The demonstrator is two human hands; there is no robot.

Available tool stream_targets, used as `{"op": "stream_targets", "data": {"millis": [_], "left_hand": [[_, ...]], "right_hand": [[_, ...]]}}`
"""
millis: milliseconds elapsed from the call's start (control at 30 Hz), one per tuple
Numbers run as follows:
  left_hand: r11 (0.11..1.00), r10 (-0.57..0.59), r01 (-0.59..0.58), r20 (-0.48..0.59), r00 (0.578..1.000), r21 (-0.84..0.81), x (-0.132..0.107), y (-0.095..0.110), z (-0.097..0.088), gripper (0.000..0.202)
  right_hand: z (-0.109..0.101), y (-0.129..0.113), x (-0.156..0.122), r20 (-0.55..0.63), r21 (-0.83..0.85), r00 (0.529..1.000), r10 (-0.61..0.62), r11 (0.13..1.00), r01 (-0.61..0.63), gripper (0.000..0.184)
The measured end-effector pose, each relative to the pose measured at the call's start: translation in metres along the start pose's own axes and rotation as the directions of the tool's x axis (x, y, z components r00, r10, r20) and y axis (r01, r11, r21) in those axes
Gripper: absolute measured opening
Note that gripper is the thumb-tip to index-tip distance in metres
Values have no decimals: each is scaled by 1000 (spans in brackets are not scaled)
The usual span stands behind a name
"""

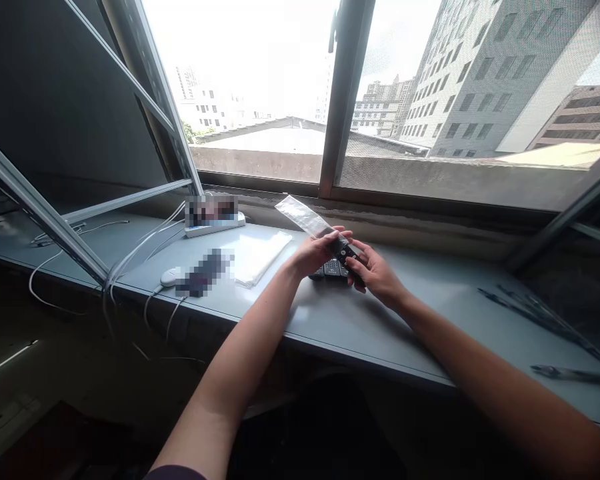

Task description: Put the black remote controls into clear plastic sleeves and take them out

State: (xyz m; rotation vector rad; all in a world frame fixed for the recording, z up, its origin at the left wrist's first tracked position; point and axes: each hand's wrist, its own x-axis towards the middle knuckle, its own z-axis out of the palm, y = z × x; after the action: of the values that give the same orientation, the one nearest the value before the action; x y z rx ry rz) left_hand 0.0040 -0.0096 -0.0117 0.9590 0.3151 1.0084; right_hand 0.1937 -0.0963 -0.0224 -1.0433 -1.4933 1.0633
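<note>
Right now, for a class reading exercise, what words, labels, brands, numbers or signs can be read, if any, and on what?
No text can be read.
Slim black remote control: pale button marks, too small to read.
Black device with rows of buttons, beneath it: marks too small and blurred.
Dark pixelated object on the grey table: anything printed is masked.
White box-like device: pixelated part masked too.
Long clear plastic sleeve: no lettering visible.
</note>
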Motion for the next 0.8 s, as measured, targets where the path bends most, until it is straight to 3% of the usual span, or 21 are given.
{"op": "stream_targets", "data": {"millis": [100, 233, 367, 500, 800], "left_hand": [[999, 35, -36, -26, 999, -34, 1, 0, 1, 27], [980, 124, -152, -199, 972, -129, 6, 5, 1, 20], [962, 119, -176, -261, 958, -207, 8, 5, 6, 19], [970, 109, -141, -164, 980, -198, 6, -4, 10, 31], [999, -4, 5, 30, 1000, -47, -1, -7, 8, 36]], "right_hand": [[1, -1, 0, 10, 4, 1000, 19, 1000, -19, 79], [1, -4, -2, 100, -52, 987, 124, 992, -119, 48], [1, -6, -5, 208, -150, 955, 211, 972, -182, 50], [5, -4, -7, 266, -148, 941, 211, 973, -176, 52], [12, 3, -4, 108, 2, 985, 131, 991, -132, 53]]}}
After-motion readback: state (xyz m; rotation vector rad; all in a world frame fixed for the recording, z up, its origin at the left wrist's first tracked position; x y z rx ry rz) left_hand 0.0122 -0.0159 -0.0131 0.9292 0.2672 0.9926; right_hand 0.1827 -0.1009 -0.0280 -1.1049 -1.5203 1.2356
